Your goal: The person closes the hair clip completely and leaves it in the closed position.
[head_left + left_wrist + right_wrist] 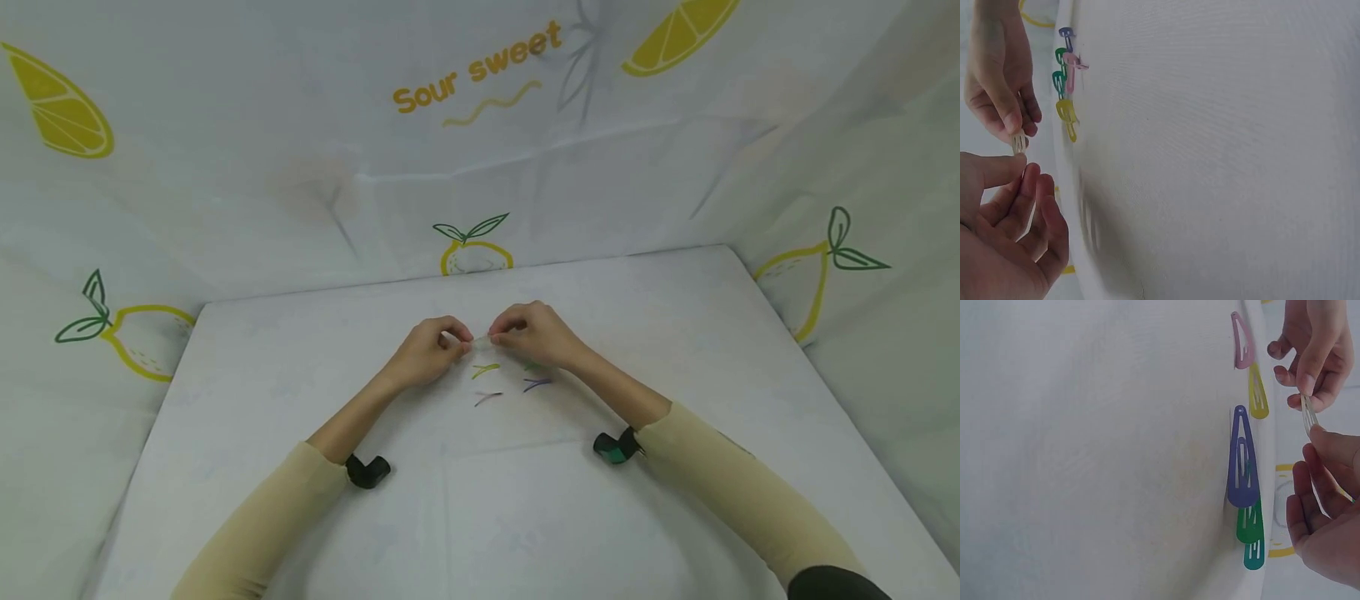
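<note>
A pale, whitish snap hair clip (1309, 415) is held just above the table between both hands. My left hand (427, 354) pinches one end of it between thumb and index finger. Its other end is pinched by my right hand (537, 335). The remaining fingers of both hands curve loosely. On the table nearer me lie a yellow hair clip (485, 368), a purple hair clip (536, 383) and a pink hair clip (488, 397). Beside the purple one, the right wrist view shows a green hair clip (1249, 528) and a teal hair clip (1254, 555).
The white-covered table (525, 517) reaches to a fabric wall (262, 167) printed with lemons, at the back and both sides. A black wrist camera (367, 472) is on the left wrist, and another black camera (615, 447) is on the right.
</note>
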The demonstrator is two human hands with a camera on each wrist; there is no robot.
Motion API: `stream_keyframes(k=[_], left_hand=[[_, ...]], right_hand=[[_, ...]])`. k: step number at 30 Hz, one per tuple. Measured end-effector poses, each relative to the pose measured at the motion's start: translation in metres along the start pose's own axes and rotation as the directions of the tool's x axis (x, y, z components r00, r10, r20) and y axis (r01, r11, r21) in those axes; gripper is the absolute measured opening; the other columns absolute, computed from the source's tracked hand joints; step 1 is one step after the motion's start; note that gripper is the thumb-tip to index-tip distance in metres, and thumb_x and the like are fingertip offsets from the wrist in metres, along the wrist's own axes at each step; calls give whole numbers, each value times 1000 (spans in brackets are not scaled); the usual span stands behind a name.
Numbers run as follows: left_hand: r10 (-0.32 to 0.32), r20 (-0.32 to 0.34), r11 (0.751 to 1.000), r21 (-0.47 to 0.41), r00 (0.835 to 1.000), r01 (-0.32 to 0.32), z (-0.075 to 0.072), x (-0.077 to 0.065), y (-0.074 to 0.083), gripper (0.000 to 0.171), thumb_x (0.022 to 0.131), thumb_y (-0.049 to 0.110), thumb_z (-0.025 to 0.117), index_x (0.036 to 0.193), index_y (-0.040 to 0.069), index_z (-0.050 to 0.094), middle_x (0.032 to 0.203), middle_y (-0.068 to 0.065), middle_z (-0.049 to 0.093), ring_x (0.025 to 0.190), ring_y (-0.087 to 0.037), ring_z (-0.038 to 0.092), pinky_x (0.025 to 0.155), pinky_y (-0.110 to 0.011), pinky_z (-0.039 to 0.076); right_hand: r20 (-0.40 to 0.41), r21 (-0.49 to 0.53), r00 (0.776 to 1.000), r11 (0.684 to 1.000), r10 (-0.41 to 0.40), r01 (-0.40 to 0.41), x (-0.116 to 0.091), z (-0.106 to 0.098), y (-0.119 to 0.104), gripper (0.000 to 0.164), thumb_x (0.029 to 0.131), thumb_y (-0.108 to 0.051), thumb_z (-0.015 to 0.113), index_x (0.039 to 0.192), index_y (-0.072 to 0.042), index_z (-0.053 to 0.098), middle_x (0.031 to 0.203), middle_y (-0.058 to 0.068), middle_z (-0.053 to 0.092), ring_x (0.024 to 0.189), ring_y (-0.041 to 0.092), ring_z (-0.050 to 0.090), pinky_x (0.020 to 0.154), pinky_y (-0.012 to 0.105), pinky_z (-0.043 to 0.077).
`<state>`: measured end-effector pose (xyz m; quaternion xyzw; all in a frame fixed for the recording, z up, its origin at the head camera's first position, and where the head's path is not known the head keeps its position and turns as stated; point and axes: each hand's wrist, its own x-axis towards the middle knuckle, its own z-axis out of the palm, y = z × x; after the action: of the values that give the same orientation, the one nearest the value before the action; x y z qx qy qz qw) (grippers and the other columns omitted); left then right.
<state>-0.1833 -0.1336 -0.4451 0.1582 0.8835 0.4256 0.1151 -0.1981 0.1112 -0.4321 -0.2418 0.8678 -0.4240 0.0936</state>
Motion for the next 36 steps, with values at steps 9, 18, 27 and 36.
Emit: stream_keyframes(k=[9,18,27,36], left_hand=[[51,-66,998,-44,997,-54,-2,-6,6,12,103,14,73,113,6,75,114,-11,79,93,-22,72,76,-27,54],[91,-108,988,-112,990,-103,-6,-10,9,13,104,13,73,113,4,76,111,-13,79,93,-25,76,77,-24,53],[62,-99,982,-170,993,-79,-7,-13,11,13,105,14,71,112,4,76,112,-19,78,91,-23,74,72,-21,53],[74,-77,973,-211,994,-89,-8,-15,12,12,106,11,70,113,3,74,116,-24,76,95,-35,74,73,-21,53]], right_hand=[[-41,55,999,998,-17,19,-3,-1,-3,10,100,-12,78,106,-4,82,107,12,82,106,28,75,106,51,58],[-59,104,998,994,-18,24,-7,-1,-7,14,102,-12,76,110,-2,81,109,13,83,106,29,78,104,50,60],[-53,142,997,988,-52,59,-6,1,-6,17,104,-12,73,112,2,79,110,14,82,105,28,77,107,50,59],[-33,184,998,981,-49,54,-8,0,-6,17,105,-11,71,111,2,78,112,19,80,108,31,76,110,51,58]])
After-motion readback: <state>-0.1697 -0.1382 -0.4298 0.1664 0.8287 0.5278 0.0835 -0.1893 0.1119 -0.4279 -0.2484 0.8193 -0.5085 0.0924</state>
